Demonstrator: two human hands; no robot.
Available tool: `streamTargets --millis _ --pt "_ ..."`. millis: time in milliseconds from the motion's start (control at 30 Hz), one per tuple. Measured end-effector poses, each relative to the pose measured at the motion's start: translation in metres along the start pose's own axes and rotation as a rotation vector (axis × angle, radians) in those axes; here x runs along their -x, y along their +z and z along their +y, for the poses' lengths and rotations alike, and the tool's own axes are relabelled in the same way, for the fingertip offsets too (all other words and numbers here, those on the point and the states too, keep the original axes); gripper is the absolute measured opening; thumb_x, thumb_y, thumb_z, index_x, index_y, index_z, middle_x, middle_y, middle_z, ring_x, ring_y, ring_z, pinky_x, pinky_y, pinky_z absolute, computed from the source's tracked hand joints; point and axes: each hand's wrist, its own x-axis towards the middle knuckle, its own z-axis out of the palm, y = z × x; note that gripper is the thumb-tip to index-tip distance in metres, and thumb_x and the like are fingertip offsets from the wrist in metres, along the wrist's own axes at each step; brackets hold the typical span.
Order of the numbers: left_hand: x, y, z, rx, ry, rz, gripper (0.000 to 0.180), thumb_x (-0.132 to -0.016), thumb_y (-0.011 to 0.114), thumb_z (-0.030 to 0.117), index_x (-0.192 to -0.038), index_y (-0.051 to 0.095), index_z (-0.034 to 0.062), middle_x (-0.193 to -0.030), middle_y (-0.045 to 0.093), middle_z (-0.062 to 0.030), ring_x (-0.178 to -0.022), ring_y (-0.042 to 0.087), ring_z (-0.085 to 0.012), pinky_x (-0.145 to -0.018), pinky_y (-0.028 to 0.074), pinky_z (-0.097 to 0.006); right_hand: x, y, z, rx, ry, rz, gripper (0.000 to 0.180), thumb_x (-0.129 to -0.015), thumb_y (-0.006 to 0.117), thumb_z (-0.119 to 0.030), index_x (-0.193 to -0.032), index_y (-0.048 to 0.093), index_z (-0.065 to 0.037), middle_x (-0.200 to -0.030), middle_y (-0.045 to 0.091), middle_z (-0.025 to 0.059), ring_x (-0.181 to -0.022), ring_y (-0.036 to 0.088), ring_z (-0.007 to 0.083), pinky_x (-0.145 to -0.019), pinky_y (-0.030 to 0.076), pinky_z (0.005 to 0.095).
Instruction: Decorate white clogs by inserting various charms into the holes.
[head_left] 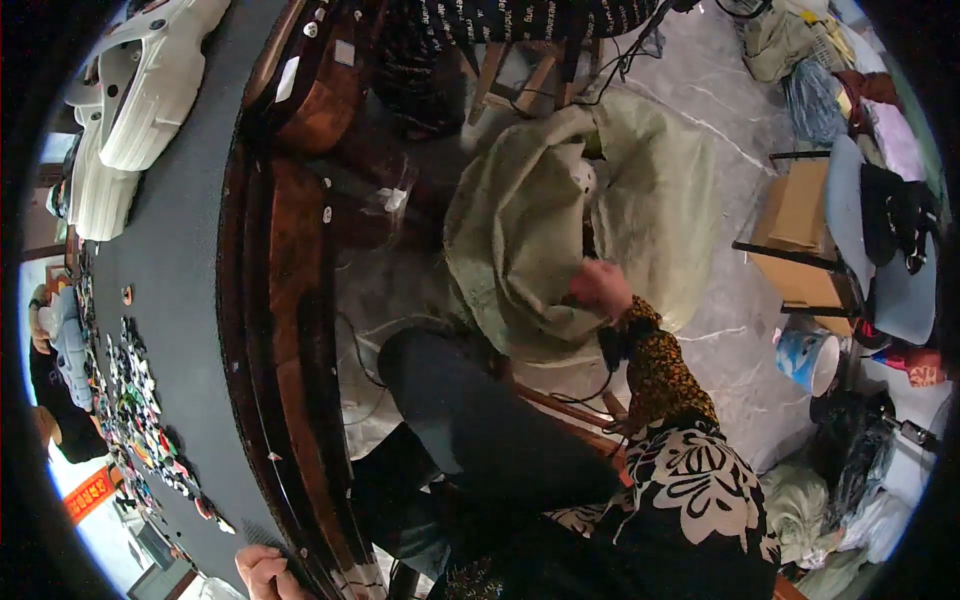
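A large olive-green woven sack (520, 210) stands on the floor, its mouth gaping and its cloth folded down in loose creases. My right hand (602, 288) is at the near rim of the sack's opening, fingers curled into the cloth; their tips are partly hidden. Inside the mouth something pale shows, too little of it to name. My left hand (265, 572) rests at the near edge of the dark grey tabletop (180, 300) with its fingers bent inward. Whether anything lies inside those fingers is hidden.
Small colourful pieces (140, 390) lie scattered along the table, with white moulded shells (150, 100) at its far end. To the right are a chair (850, 220), a cardboard box (795, 230), a blue-and-white bucket (808, 360) and bags. Another person's patterned clothing (520, 20) shows beyond the sack.
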Motion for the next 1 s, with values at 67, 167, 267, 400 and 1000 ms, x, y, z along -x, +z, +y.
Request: streamTargets --millis 67,167,267,400,1000 --pt "0.0 0.001 0.0 0.014 -0.006 0.001 0.008 -0.09 0.056 0.007 -0.09 0.06 -0.0007 -0.096 0.061 -0.0172 -0.088 0.057 -0.0294 -0.084 0.046 -0.041 -0.027 -0.013 -0.003 0.117 -0.168 0.431 0.033 -0.095 0.058 -0.028 -0.115 0.064 -0.002 -0.09 0.067 0.0075 -0.076 0.063 0.018 -0.068 0.052 0.0324" --pt "-0.002 0.001 0.001 -0.011 -0.003 -0.01 0.007 -0.09 0.056 0.006 -0.09 0.06 -0.0002 -0.096 0.061 -0.0172 -0.087 0.057 -0.0292 -0.084 0.047 -0.041 -0.106 -0.014 0.015 0.411 -0.467 0.61 0.034 -0.094 0.057 -0.028 -0.113 0.065 -0.002 -0.088 0.068 0.0079 -0.071 0.063 0.0184 -0.062 0.052 0.0339" --pt "-0.003 0.0 0.003 -0.048 0.016 -0.022 0.006 -0.09 0.057 0.006 -0.09 0.059 0.0003 -0.096 0.06 -0.0169 -0.087 0.056 -0.0291 -0.082 0.047 -0.041 -0.168 0.021 0.035 0.615 -0.695 0.59 0.028 -0.095 0.055 -0.024 -0.112 0.062 -0.003 -0.082 0.066 0.0058 -0.068 0.062 0.0158 -0.058 0.05 0.0313" --pt "-0.001 -0.001 0.0 -0.057 0.027 -0.041 0.004 -0.089 0.056 0.004 -0.09 0.058 0.0003 -0.095 0.06 -0.0166 -0.086 0.056 -0.0296 -0.081 0.047 -0.041 -0.203 0.15 0.05 0.705 -0.666 0.364 0.027 -0.094 0.056 -0.022 -0.11 0.06 -0.002 -0.084 0.063 0.0093 -0.075 0.06 0.0214 -0.064 0.049 0.0365" --pt "0.012 -0.001 -0.007 -0.066 -0.104 -0.038 0.018 -0.084 0.045 -0.003 -0.098 0.057 -0.002 -0.097 0.058 -0.0088 -0.078 0.053 -0.0166 -0.073 0.043 -0.025 -0.209 0.113 0.014 1.343 -0.119 0.717 0.041 -0.091 0.057 -0.036 -0.127 0.05 -0.018 -0.118 0.048 0.0176 -0.101 0.06 0.0387 -0.079 0.05 0.0506"
